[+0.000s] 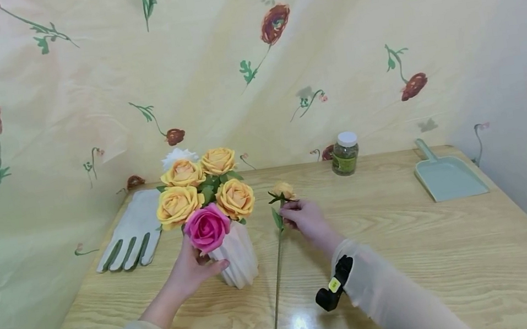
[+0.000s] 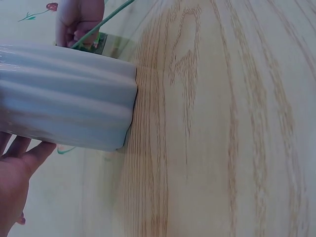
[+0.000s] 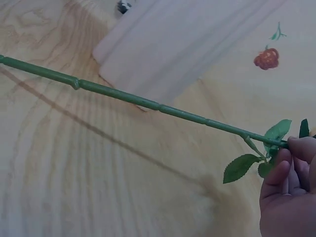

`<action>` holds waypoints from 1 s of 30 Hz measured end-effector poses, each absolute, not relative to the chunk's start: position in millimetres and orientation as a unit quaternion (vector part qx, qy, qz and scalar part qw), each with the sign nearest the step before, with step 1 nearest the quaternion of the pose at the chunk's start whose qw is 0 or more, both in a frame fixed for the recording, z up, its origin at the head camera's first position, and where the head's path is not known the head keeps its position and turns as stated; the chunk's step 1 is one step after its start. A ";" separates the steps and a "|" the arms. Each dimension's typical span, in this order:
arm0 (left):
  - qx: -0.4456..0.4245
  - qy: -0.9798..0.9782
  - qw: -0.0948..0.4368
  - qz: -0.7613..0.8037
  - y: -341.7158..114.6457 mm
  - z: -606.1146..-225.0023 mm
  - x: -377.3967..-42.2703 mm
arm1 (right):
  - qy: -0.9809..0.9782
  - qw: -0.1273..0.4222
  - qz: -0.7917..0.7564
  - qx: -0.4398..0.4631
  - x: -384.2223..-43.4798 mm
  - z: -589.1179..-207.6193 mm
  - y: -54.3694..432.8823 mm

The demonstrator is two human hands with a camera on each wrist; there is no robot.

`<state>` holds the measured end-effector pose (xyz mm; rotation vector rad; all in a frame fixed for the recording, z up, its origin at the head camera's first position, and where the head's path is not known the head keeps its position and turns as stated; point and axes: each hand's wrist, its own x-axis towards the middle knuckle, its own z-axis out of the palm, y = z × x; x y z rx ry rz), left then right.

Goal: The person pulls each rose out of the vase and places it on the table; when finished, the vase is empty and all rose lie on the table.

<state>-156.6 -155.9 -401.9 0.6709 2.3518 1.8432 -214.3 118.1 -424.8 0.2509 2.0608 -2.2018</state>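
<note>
A white fluted vase stands upright on the table, filled with yellow roses, a pink rose at the front and a white flower at the back. My left hand holds the vase around its side, thumb in front, with some fingers hidden behind the pink rose. To the right of it, my right hand pinches a single yellow rose just under its bloom. That rose's long green stem slants down toward the table's near side, and small leaves show beside my fingertips.
A white-and-green glove lies left of the vase. Toward the back edge stands a jar with a white lid. A light green dustpan lies at the far right of the wooden table.
</note>
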 end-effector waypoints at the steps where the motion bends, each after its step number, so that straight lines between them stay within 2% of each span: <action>1: 0.216 0.769 0.039 0.601 -155.7 -401.8 -156.4 | 0.689 0.054 -0.718 0.084 -213.5 -427.2 116.2; 10: 0.204 0.774 0.043 0.597 -154.7 -403.0 -155.6 | 0.708 0.021 -0.699 0.094 -213.1 -446.1 103.2; 30: 0.213 0.771 0.031 0.599 -154.5 -403.5 -155.3 | 0.663 0.057 -0.737 0.118 -205.2 -452.2 97.1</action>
